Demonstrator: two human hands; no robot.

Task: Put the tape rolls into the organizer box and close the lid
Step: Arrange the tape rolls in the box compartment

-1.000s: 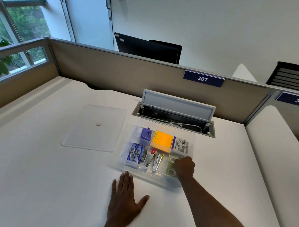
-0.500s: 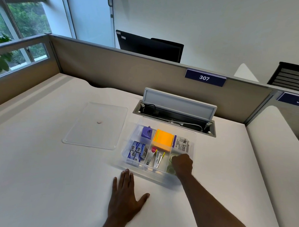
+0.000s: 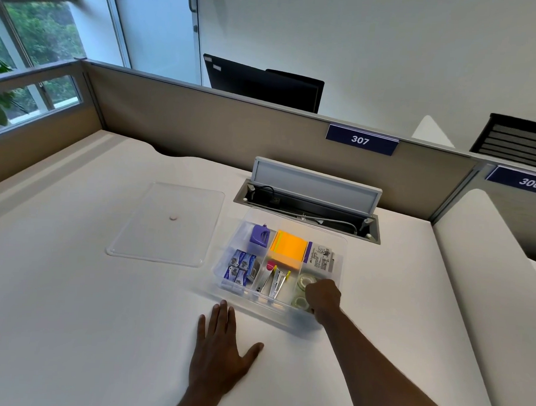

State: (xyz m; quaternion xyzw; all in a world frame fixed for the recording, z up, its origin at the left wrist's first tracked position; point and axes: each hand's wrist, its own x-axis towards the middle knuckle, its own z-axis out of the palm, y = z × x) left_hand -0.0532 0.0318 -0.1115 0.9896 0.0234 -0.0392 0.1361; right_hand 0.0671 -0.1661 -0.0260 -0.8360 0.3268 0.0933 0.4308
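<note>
Barely shifted, right hand (image 3: 323, 298) fingers curl over tape rolls (image 3: 303, 282) inside organizer box (image 3: 340, 252), grip unclear.

**White desk, lower part of the frame**

The white desk (image 3: 71, 317) fills the lower and middle frame, backed by a beige partition. Directly on it, left of centre, lies a flat clear lid (image 3: 167, 226). Just right of it, at centre, sits the clear organizer box (image 3: 226, 280), open. Below the box, at bottom centre, the left hand (image 3: 220, 357) lies flat, palm down. A cable hatch (image 3: 309, 204) is set into the desktop above the box, flap raised.
</note>
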